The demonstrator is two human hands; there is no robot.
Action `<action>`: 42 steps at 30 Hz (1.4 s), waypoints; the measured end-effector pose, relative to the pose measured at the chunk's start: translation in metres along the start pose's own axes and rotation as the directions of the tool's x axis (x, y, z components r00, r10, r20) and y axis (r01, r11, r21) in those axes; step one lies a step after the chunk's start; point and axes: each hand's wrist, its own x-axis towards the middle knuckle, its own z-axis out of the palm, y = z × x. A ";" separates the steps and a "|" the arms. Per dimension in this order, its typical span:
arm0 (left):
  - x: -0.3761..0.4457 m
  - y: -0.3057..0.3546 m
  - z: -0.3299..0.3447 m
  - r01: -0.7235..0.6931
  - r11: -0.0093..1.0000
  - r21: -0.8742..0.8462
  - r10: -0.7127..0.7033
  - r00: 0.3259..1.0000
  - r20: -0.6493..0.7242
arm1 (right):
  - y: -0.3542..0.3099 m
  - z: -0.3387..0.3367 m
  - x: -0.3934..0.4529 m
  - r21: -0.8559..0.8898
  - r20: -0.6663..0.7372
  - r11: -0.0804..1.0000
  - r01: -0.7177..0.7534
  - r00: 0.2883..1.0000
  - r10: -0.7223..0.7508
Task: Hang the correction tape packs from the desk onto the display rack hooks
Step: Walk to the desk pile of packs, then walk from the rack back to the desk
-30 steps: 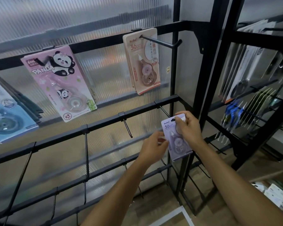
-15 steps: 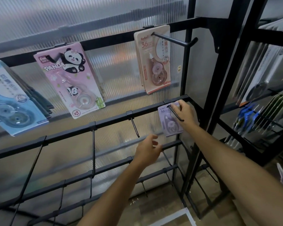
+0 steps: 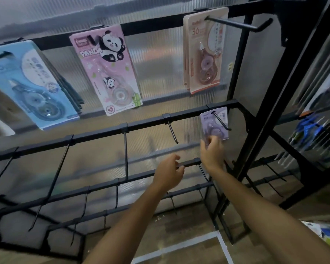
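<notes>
purple correction tape pack [image 3: 214, 123] hung on rightmost hook [image 3: 221, 121] of middle rail, below peach pack [image 3: 203, 50] | right hand [image 3: 211, 152] pinching pack's lower edge | left hand [image 3: 170, 173] loosely curled, holding nothing, near lower rail [image 3: 95, 185]

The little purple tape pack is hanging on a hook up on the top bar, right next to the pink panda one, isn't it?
Not quite. The purple pack does hang on a hook, but on the second bar down, at its right end, below the peach pack. The panda pack hangs higher and further left. The head view shows this.
</notes>
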 end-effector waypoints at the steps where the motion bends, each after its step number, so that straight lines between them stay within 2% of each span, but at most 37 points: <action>1: -0.006 -0.008 -0.002 0.006 1.000 0.005 -0.006 1.000 -0.006 | 0.000 0.007 -0.014 -0.022 0.040 0.999 0.046 0.998 -0.045; 4: -0.028 -0.034 -0.009 0.045 0.998 0.040 -0.044 0.999 -0.018 | -0.004 0.034 -0.057 -0.080 0.186 0.976 0.205 0.965 -0.187; 9: -0.092 -0.093 -0.028 0.194 0.978 0.080 -0.188 0.979 -0.081 | -0.024 0.081 -0.142 -0.103 0.415 0.915 0.390 0.853 -0.317; 13: -0.164 -0.143 -0.059 0.341 0.934 0.108 -0.322 0.933 -0.164 | -0.057 0.113 -0.219 -0.016 0.575 0.870 0.492 0.717 -0.395; 19: -0.322 -0.210 -0.122 0.521 0.851 0.060 -0.480 0.820 -0.313 | -0.120 0.151 -0.368 0.142 0.691 0.727 0.672 0.459 -0.559; 22: -0.409 -0.237 -0.144 0.623 0.782 0.015 -0.575 0.730 -0.368 | -0.145 0.168 -0.455 0.242 0.736 0.632 0.737 0.285 -0.614; 26: -0.524 -0.268 -0.161 0.710 0.705 -0.005 -0.635 0.628 -0.450 | -0.165 0.185 -0.569 0.369 0.757 0.561 0.741 0.110 -0.644; 28: -0.580 -0.281 -0.168 0.767 0.638 -0.058 -0.683 0.530 -0.503 | -0.176 0.190 -0.624 0.423 0.761 0.538 0.729 0.037 -0.648; 30: -0.633 -0.292 -0.174 0.823 0.555 -0.122 -0.734 0.415 -0.538 | -0.188 0.194 -0.676 0.489 0.751 0.482 0.727 -0.070 -0.657; 36: -0.770 -0.315 -0.183 0.905 0.344 -0.249 -0.796 0.141 -0.588 | -0.218 0.204 -0.816 0.685 0.678 0.390 0.615 -0.342 -0.651; 38: -0.808 -0.324 -0.186 0.909 0.282 -0.307 -0.803 0.048 -0.594 | -0.227 0.211 -0.859 0.713 0.662 0.358 0.603 -0.411 -0.627; 42: -0.879 -0.353 -0.200 0.896 0.188 -0.402 -0.811 -0.089 -0.578 | -0.247 0.236 -0.941 0.761 0.628 0.315 0.568 -0.521 -0.577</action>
